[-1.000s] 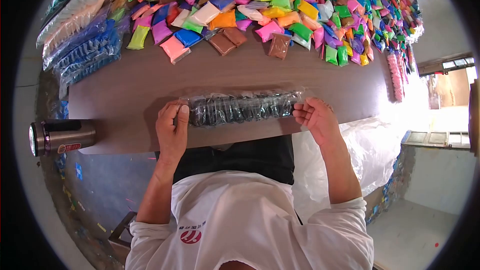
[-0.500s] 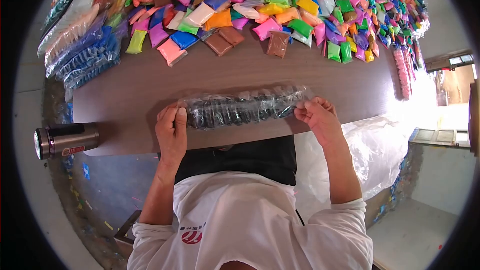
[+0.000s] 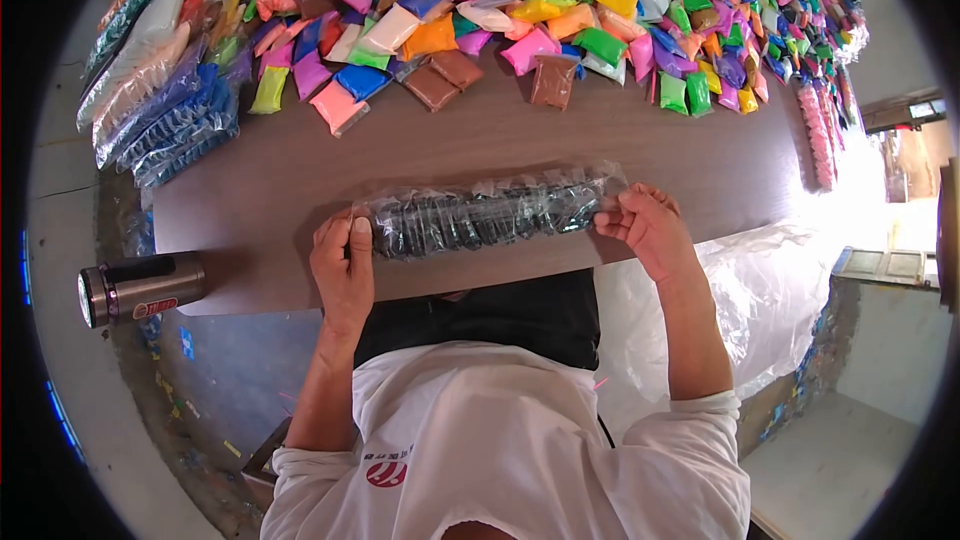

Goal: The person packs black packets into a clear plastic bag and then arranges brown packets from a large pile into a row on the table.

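Observation:
A long clear plastic bag (image 3: 490, 212) packed with a row of black packets lies across the front part of the brown table (image 3: 400, 150). My left hand (image 3: 343, 258) grips its left end, thumb on top and fingers curled. At the other end, my right hand (image 3: 645, 225) pinches the plastic near the upper right corner, its fingers bent. The bag is stretched level between both hands.
A large heap of small coloured packets (image 3: 540, 10) covers the table's far side. Bags of blue packets (image 3: 180, 130) lie at the left, pink ones (image 3: 817, 135) at the right. A metal flask (image 3: 140, 288) lies at the left edge. Clear plastic sheeting (image 3: 740, 310) hangs at the right.
The view has shifted slightly. My right hand has turned a little at the bag's right end, and both hands still hold the bag.

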